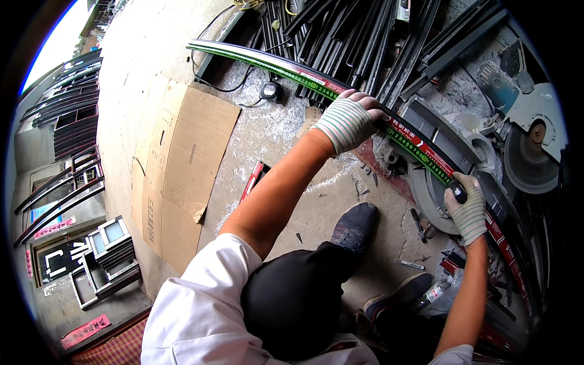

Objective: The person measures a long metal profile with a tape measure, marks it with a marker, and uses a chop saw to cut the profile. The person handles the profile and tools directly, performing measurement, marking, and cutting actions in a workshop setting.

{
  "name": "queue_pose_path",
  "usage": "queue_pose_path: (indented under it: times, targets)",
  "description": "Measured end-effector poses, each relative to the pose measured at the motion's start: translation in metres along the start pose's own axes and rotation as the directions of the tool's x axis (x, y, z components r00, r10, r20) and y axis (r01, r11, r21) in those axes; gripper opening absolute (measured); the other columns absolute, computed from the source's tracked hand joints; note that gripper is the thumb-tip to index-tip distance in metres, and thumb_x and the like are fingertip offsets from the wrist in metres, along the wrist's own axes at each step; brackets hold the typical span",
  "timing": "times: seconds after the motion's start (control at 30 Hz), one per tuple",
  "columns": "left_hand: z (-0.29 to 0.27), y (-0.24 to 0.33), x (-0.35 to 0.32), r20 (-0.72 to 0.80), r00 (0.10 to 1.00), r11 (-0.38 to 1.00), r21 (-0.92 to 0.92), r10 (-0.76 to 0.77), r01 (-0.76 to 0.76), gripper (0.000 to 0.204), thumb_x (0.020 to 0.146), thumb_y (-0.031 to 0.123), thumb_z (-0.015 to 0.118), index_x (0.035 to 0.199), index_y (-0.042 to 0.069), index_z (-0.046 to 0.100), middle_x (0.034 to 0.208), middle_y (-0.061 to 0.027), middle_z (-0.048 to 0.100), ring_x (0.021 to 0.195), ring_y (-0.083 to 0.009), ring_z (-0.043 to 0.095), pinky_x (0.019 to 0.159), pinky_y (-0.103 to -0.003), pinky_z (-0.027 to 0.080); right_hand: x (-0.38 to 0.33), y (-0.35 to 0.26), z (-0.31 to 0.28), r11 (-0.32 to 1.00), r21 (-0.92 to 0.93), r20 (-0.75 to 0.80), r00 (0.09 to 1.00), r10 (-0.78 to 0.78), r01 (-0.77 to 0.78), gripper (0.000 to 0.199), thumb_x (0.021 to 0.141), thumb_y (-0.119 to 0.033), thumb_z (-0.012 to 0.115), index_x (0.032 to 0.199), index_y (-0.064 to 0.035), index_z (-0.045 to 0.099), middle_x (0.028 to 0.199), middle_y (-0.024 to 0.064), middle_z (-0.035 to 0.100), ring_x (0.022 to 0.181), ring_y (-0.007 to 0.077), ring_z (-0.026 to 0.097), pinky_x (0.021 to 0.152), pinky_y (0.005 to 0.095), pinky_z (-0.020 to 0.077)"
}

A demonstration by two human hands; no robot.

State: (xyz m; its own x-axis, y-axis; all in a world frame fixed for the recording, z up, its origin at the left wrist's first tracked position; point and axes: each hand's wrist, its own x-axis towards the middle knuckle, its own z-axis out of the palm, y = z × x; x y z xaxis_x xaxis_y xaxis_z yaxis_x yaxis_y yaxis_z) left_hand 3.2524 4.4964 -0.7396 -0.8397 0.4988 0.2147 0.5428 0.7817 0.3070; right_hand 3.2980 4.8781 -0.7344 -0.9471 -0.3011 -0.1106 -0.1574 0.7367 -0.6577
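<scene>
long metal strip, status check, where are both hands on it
Left hand gripping the long metal strip from above. Right hand closed on a dark handle beside the strip. Circular saw blade just past the right hand.

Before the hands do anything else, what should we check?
1. Left hand gripping the long dark bar with the striped tape: ok, gloved fingers wrap over it.
2. Right hand grip on the black handle: ok, closed around it.
3. Bar resting flat in the chop saw: cannot tell.
4. Left hand away from the blade: cannot tell, the blade there is hidden.
5. Shoes away from the saw: ok.
6. Floor tidy: not ok, shavings and small tools lie about.
</scene>
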Motion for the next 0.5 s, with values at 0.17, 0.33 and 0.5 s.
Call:
queue_pose_path:
  times: [0.17, 0.33, 0.5]
  targets:
    - [-0.001, -0.002, 0.001, 0.017, 1.000, 1.000, -0.002, -0.022, 0.022, 0.028, 0.084, 0.026, 0.075, 0.110, 0.015, 0.073, 0.115, -0.0047, 0.070, 0.113, -0.0302, 0.063, 0.106, -0.045, 0.044, 0.011, -0.009, 0.004, 1.000, 0.002, 0.005, 1.000, 0.000, 0.000, 0.043, 0.082, -0.014, 0.075, 0.122, -0.0016, 0.068, 0.115, 0.0176, 0.063, 0.100, 0.0284, 0.067, 0.090, 0.0375, 0.0551]
    - [0.000, -0.005, 0.001, 0.016, 0.999, 1.000, 0.003, -0.030, 0.030, 0.029, 0.085, 0.028, 0.075, 0.111, 0.015, 0.073, 0.117, -0.0051, 0.069, 0.112, -0.0303, 0.063, 0.106, -0.045, 0.044, 0.015, -0.011, 0.007, 1.000, -0.001, -0.001, 1.000, -0.004, 0.004, 0.043, 0.082, -0.015, 0.076, 0.122, -0.0011, 0.068, 0.115, 0.0180, 0.063, 0.099, 0.0285, 0.067, 0.090, 0.0373, 0.0554]
    - [-0.001, -0.009, -0.001, 0.021, 0.999, 0.999, -0.006, -0.042, 0.043, 0.031, 0.085, 0.027, 0.075, 0.113, 0.015, 0.073, 0.118, -0.0050, 0.069, 0.113, -0.0304, 0.063, 0.106, -0.045, 0.044, 0.017, -0.010, 0.014, 1.000, 0.003, -0.009, 1.000, -0.017, 0.017, 0.044, 0.082, -0.015, 0.076, 0.122, -0.0010, 0.068, 0.115, 0.0182, 0.063, 0.098, 0.0285, 0.067, 0.089, 0.0375, 0.0560]
